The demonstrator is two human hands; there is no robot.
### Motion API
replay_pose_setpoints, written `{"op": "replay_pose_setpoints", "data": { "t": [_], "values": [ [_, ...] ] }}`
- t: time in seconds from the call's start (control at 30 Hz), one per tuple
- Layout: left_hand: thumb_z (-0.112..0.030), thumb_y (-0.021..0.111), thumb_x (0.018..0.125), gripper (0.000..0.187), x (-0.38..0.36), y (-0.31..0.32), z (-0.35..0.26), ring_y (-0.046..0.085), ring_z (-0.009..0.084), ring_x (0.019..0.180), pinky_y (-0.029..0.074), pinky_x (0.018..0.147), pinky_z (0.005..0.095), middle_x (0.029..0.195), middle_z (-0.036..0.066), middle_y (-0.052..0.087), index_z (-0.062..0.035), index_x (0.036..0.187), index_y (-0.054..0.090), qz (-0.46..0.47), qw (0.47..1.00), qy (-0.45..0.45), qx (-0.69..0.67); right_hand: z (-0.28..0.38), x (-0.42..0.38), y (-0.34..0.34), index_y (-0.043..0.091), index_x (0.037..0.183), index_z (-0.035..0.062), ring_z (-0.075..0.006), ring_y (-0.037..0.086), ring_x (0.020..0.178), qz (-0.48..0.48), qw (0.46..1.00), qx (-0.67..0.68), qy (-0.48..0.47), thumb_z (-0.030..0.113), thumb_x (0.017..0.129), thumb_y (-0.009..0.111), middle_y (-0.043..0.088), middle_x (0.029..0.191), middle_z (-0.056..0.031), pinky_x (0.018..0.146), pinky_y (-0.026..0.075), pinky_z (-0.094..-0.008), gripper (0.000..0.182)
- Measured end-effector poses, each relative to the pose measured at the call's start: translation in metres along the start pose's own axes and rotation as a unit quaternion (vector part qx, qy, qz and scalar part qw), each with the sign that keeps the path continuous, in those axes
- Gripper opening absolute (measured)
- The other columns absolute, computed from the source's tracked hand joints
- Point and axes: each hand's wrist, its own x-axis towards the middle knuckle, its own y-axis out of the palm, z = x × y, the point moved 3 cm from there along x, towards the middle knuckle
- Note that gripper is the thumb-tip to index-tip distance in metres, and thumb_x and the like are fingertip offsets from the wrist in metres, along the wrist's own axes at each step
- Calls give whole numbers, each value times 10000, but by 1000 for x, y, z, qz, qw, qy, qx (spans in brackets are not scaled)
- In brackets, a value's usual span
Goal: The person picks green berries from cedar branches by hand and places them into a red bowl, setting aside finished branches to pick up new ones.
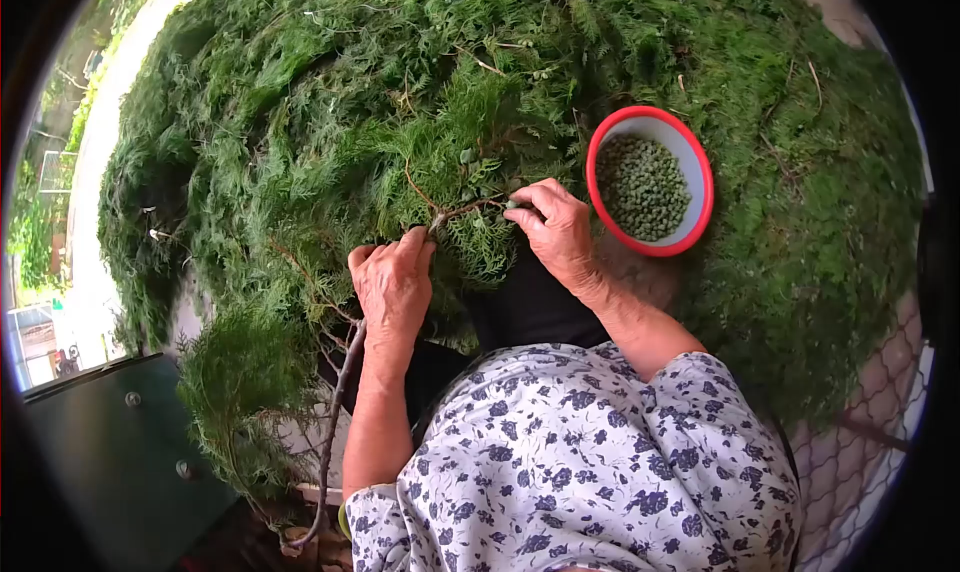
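My left hand (393,277) is closed around a leafy conifer branch (437,220), near a fork where thin brown twigs split off. Just to the right, my right hand (558,230) pinches a small green cone (512,205) between thumb and fingertips, at the end of a twig. Another pale green cone (466,156) shows among the sprigs above. Right of my right hand stands a bowl (706,177) with a red rim and greyish-white inside, partly filled with small round green cones (642,190).
A big heap of cut green foliage (780,102) spreads around the front and both sides. A bare curved stem (335,412) runs down beside my left forearm. At lower left is a dark green panel (120,462) with bolts; patterned paving (840,482) lies at lower right.
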Motion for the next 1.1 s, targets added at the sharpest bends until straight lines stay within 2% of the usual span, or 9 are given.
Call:
{"op": "replay_pose_setpoints", "data": {
  "t": [0.1, 0.23, 0.43, 0.5, 0.57, 0.7, 0.83, 1.03, 1.1],
  "values": [
    [-195, 592, 834, 125, 1, 7, -5, 585, 240, 669, 374, 805, 372, 640, 67, 604, -114, 921, 629, -5, 1000, -7, -6, -4, -3, -7, 607, 753, 27, -170, 607, 661, -41, 998, -12, 36, 67, 692, 743, 625, 781, -54, 600, 498, -310, 154],
    [-190, 588, 837, 120, -3, 3, -3, 582, 241, 669, 373, 806, 371, 634, 67, 598, -113, 919, 630, -7, 1000, -12, -5, -30, -10, -15, 575, 824, 6, -103, 575, 613, -68, 914, 249, 311, 19, 750, 689, 592, 723, -28, 530, 471, -224, 137],
    [-178, 589, 838, 117, -1, -1, -2, 581, 243, 684, 375, 810, 374, 653, 70, 600, -109, 926, 625, -10, 1000, -2, 2, -40, 10, -21, 528, 948, 33, -118, 562, 720, -21, 789, 529, 312, 38, 845, 569, 556, 858, -39, 599, 468, -212, 111],
    [-176, 588, 839, 118, -1, -1, -1, 581, 244, 686, 376, 809, 375, 657, 70, 600, -108, 928, 624, -13, 1000, 1, 3, -49, 14, -16, 567, 968, 19, -114, 554, 702, 28, 802, 502, 322, 81, 858, 565, 545, 874, -30, 607, 455, -228, 126],
    [-180, 587, 841, 120, -2, 0, 0, 579, 247, 684, 379, 804, 377, 656, 69, 598, -106, 928, 624, -17, 1000, 1, 3, -39, 26, -13, 632, 958, 43, -131, 565, 698, 84, 971, 144, 172, 77, 818, 613, 561, 829, -51, 605, 462, -275, 146],
    [-193, 578, 850, 131, -1, -2, -1, 602, 237, 725, 376, 828, 367, 700, 76, 629, -101, 925, 634, 3, 1000, -19, 8, -36, 22, 4, 653, 977, 58, -195, 574, 707, 112, 993, 4, 20, 52, 755, 659, 560, 817, -84, 653, 460, -303, 221],
    [-177, 591, 837, 115, -1, 0, -2, 577, 249, 683, 383, 798, 376, 659, 68, 598, -100, 919, 617, -26, 1000, 3, 9, -26, 19, -1, 634, 915, 43, -232, 586, 751, 118, 970, 93, 189, 25, 704, 681, 589, 824, -103, 679, 463, -313, 217],
    [-176, 591, 835, 118, -1, 0, -3, 576, 250, 683, 387, 798, 380, 664, 71, 598, -99, 920, 616, -25, 1000, 8, 8, -28, 16, -2, 601, 914, 18, -166, 588, 678, 50, 997, 55, 34, 13, 743, 636, 610, 788, -84, 624, 461, -291, 175],
    [-175, 591, 834, 119, -1, 1, -3, 576, 251, 684, 387, 800, 381, 665, 73, 598, -99, 922, 616, -22, 1000, 8, 4, -30, 15, -6, 600, 911, 21, -143, 582, 663, 25, 985, 100, 135, 18, 759, 631, 603, 774, -68, 607, 460, -273, 155]
  ]
}}
